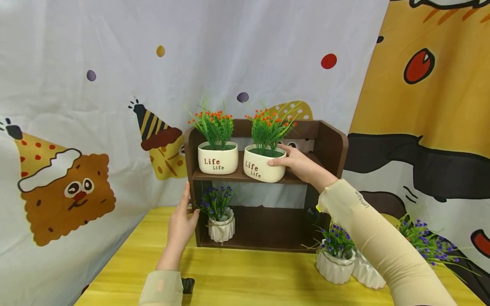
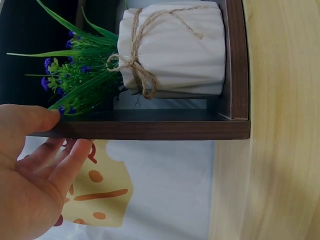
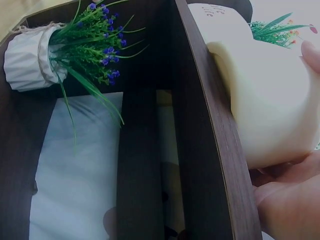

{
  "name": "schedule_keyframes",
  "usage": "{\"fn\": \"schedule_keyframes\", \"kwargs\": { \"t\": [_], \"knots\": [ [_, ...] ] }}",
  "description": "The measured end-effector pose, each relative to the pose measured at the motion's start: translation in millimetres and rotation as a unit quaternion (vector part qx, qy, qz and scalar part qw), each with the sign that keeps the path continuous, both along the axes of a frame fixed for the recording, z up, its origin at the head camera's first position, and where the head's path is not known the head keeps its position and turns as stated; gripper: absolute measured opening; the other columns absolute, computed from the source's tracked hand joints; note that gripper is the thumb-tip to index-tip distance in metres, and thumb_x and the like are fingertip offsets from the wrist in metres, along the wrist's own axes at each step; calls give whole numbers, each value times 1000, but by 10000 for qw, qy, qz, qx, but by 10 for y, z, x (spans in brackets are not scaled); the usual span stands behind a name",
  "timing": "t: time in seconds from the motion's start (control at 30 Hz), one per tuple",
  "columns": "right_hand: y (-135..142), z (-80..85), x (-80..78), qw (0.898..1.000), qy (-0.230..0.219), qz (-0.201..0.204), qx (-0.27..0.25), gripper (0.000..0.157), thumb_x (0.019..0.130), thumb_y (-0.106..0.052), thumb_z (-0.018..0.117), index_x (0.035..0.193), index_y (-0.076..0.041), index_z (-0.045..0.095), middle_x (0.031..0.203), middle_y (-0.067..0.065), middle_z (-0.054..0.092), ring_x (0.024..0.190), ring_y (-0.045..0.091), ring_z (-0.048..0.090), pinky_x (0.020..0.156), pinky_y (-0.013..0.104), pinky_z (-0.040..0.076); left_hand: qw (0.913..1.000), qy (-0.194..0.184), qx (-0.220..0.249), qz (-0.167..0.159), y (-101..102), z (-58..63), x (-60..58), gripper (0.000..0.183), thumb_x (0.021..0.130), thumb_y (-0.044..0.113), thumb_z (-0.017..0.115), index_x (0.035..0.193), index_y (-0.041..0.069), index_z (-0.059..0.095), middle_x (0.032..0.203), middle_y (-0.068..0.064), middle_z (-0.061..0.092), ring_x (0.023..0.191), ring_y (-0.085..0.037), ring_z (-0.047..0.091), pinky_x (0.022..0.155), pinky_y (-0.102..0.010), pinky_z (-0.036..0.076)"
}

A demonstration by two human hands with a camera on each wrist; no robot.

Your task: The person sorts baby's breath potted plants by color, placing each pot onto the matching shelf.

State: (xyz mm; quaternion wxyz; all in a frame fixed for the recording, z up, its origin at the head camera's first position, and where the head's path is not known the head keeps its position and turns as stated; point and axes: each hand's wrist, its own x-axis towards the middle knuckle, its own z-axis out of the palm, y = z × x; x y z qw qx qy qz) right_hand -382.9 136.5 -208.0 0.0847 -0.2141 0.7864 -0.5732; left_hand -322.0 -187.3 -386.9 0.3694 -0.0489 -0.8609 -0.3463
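My right hand (image 1: pixel 296 163) grips a cream oval flowerpot (image 1: pixel 260 165), thumb at its front rim and fingers behind. This pot, lettered "Life" and planted with orange-flowered greenery, sits slightly turned on the upper board of a dark brown two-tier shelf (image 1: pixel 264 246). A matching flowerpot (image 1: pixel 218 163) stands upright to its left. In the right wrist view, the held pot (image 3: pixel 280 105) overhangs the board's front edge. My left hand (image 1: pixel 180 227) holds the shelf's left side panel; in the left wrist view its thumb (image 2: pixel 42 118) lies on the inner side and the other fingers outside.
A white ribbed pot (image 1: pixel 222 229) with purple flowers and twine stands on the lower tier's left. Two similar pots, one a white pot (image 1: pixel 335 267), stand on the yellow wood-grain table (image 1: pixel 245 276) at right. A patterned curtain (image 1: pixel 229 51) hangs behind.
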Motion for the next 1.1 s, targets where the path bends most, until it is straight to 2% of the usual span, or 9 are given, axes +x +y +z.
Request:
{"fn": "schedule_keyframes", "kwargs": {
  "t": [0.13,0.4,0.57,0.73,0.93,1.1],
  "knots": [
    [34,33,1,10000,41,39,51,94,75,-26,70,142,-9,6,118,19,47,112,26,45,98,40,30,10000,59,17,-61,12,32,-9,92,76,3,66,141,38,10,117,-16,53,78,-28,62,59,-41,49],
    [125,39,18,9999,149,42,-17,92,74,-27,72,142,-12,12,125,18,42,113,26,44,98,40,29,9999,143,-72,-62,33,27,-22,92,75,2,66,142,34,11,116,-18,53,77,-28,62,55,-40,49],
    [160,43,30,9997,252,1,-66,91,72,-28,73,142,-15,15,130,15,36,112,26,44,98,41,29,10000,47,-10,-55,31,47,-14,92,76,3,66,141,36,11,115,-17,54,77,-28,62,57,-41,49],
    [186,44,31,9993,312,-193,-70,90,70,-29,75,141,-17,21,123,14,43,107,25,47,96,41,32,10000,-28,61,-61,23,57,7,91,76,3,66,141,37,11,116,-16,54,78,-28,62,58,-41,49],
    [193,27,13,9987,367,-351,-89,86,70,-28,74,139,-14,25,123,15,43,106,25,48,94,40,35,9998,-102,143,-59,3,23,-7,89,76,4,66,141,35,13,116,-16,54,80,-28,62,61,-41,50],
    [160,-2,-9,9990,288,-247,-228,84,73,-25,72,139,-6,23,127,16,40,110,25,46,94,40,35,9999,-64,149,-51,3,8,-2,90,75,3,66,141,35,14,116,-16,54,79,-28,62,61,-41,50]
  ]
}}
